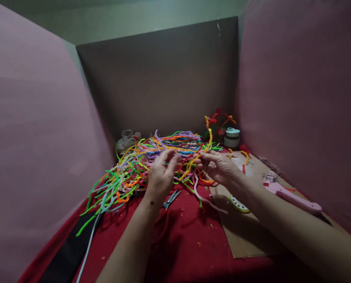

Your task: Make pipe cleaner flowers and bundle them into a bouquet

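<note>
My right hand [218, 167] pinches a bent yellow-orange pipe cleaner [210, 138], which sticks up above the fingers, with a length slanting down to the left. To its left, my left hand [163, 169] has thumb and fingers curved toward each other near a pile of coloured pipe cleaners [128, 165]; whether anything thin lies between its fingertips is too small to tell. Small scissors [172, 198] lie partly open on the red cloth [190, 236], just right of my left wrist.
On the right, a cardboard sheet [249, 239] lies under a pink glue gun [293, 198] and a yellow-rimmed item [239, 204]. Behind are a lidded jar [231, 137] and red flowers [218, 118]. Pink side panels [305, 98] flank the table.
</note>
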### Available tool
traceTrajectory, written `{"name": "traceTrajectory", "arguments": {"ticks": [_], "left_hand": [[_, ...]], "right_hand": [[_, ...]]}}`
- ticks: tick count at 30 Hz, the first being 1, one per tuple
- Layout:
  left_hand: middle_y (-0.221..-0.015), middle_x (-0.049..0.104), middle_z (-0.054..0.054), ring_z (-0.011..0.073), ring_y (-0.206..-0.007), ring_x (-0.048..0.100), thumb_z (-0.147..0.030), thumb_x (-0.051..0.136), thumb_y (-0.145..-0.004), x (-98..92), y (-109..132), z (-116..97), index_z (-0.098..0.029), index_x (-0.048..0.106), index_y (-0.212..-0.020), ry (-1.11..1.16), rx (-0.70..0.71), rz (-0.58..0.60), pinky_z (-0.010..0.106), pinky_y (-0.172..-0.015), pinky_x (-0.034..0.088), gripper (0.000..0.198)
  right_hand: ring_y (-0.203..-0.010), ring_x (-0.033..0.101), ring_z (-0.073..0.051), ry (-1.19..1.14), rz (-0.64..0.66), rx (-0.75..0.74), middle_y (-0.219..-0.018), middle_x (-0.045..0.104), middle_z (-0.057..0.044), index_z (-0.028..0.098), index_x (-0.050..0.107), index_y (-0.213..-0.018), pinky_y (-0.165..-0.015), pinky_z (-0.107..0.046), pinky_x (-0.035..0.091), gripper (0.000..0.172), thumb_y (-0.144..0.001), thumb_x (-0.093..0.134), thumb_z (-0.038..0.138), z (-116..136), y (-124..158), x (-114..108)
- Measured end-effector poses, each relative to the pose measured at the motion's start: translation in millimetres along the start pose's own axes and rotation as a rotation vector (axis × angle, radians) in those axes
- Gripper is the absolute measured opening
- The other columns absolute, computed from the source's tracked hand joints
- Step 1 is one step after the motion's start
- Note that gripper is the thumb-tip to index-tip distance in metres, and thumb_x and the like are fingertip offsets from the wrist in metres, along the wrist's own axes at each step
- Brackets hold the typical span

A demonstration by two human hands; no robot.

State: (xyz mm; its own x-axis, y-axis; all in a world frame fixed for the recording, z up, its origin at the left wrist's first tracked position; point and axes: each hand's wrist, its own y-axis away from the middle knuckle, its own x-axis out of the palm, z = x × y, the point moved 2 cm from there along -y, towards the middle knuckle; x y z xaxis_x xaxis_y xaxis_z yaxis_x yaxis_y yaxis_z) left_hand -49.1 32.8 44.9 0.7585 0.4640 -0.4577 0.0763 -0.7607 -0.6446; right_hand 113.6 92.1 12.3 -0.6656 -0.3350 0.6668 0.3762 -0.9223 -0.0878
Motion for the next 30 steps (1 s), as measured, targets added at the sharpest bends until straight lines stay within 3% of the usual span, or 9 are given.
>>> {"name": "traceTrajectory", "arguments": {"ticks": [2, 4, 7, 12, 17, 26, 30], "left_hand": [[-0.084, 0.065, 0.004, 0.0160, -0.077, 0.057, -0.036, 0.047, -0.084, 17.1, 8.6, -10.6, -0.016, 0.063, -0.095, 0.208, -0.142, 0.359, 0.027, -0.069, 0.044, 0.028], [-0.063, 0.057, 0.000, 0.0119, -0.058, 0.049, -0.034, 0.046, -0.083, 27.6, 15.2, -11.8, -0.014, 0.061, -0.075, 0.175, -0.234, 0.422, 0.024, -0.055, 0.038, 0.027], [-0.058, 0.044, -0.004, 0.0097, -0.056, 0.038, -0.032, 0.048, -0.079, 34.0, 17.8, -7.0, -0.016, 0.053, -0.063, 0.122, -0.186, 0.540, 0.022, -0.054, 0.031, 0.024], [-0.056, 0.033, -0.006, 0.0089, -0.052, 0.027, -0.038, 0.049, -0.078, 23.5, 13.0, -3.7, -0.018, 0.046, -0.061, 0.176, -0.254, 0.766, 0.022, -0.048, 0.022, 0.027], [-0.059, 0.034, -0.005, 0.0093, -0.055, 0.027, -0.041, 0.050, -0.078, 10.4, 11.8, 1.2, -0.017, 0.047, -0.062, 0.185, -0.270, 0.816, 0.022, -0.048, 0.023, 0.029], [-0.060, 0.038, -0.004, 0.0089, -0.055, 0.033, -0.041, 0.052, -0.078, -0.5, 8.4, 25.9, -0.016, 0.052, -0.063, 0.057, -0.246, 0.823, 0.020, -0.049, 0.027, 0.030], [-0.054, 0.041, -0.004, 0.0079, -0.049, 0.033, -0.043, 0.055, -0.075, -10.4, 5.8, 31.9, -0.015, 0.058, -0.063, 0.059, -0.334, 0.753, 0.020, -0.045, 0.025, 0.030]], "right_hand": [[-0.053, 0.060, -0.009, -0.023, 0.042, 0.023, -0.065, 0.065, -0.002, 0.013, 0.060, -0.073, -0.049, -0.018, 0.049, 0.011, -0.067, 0.066, 0.007, -10.2, 3.6, -0.3], [-0.050, 0.057, -0.007, -0.046, 0.079, 0.015, -0.065, 0.065, -0.001, 0.013, 0.060, -0.073, -0.045, -0.016, 0.044, 0.016, -0.062, 0.071, 0.008, -15.3, 5.1, 0.3], [-0.045, 0.050, -0.005, -0.066, 0.048, 0.016, -0.062, 0.064, 0.000, 0.014, 0.060, -0.070, -0.038, -0.014, 0.036, 0.014, -0.064, 0.072, 0.015, -12.1, 4.1, -1.7], [-0.043, 0.047, -0.005, -0.073, -0.119, -0.119, -0.055, 0.059, 0.002, 0.016, 0.059, -0.067, -0.039, -0.015, 0.035, 0.009, -0.070, 0.067, 0.013, 11.5, -2.1, -15.7], [-0.043, 0.045, -0.005, -0.078, -0.185, -0.174, -0.055, 0.059, 0.001, 0.016, 0.061, -0.069, -0.040, -0.015, 0.033, 0.005, -0.072, 0.062, 0.011, 22.7, -4.4, -26.2], [-0.044, 0.047, -0.006, -0.062, -0.204, -0.182, -0.057, 0.061, 0.001, 0.016, 0.061, -0.071, -0.041, -0.017, 0.034, 0.004, -0.074, 0.060, 0.014, 14.9, -1.5, -26.7], [-0.047, 0.054, -0.008, -0.072, -0.177, -0.165, -0.060, 0.063, 0.000, 0.014, 0.062, -0.073, -0.044, -0.019, 0.040, 0.003, -0.074, 0.060, 0.013, 12.5, 0.6, -25.8]]}}
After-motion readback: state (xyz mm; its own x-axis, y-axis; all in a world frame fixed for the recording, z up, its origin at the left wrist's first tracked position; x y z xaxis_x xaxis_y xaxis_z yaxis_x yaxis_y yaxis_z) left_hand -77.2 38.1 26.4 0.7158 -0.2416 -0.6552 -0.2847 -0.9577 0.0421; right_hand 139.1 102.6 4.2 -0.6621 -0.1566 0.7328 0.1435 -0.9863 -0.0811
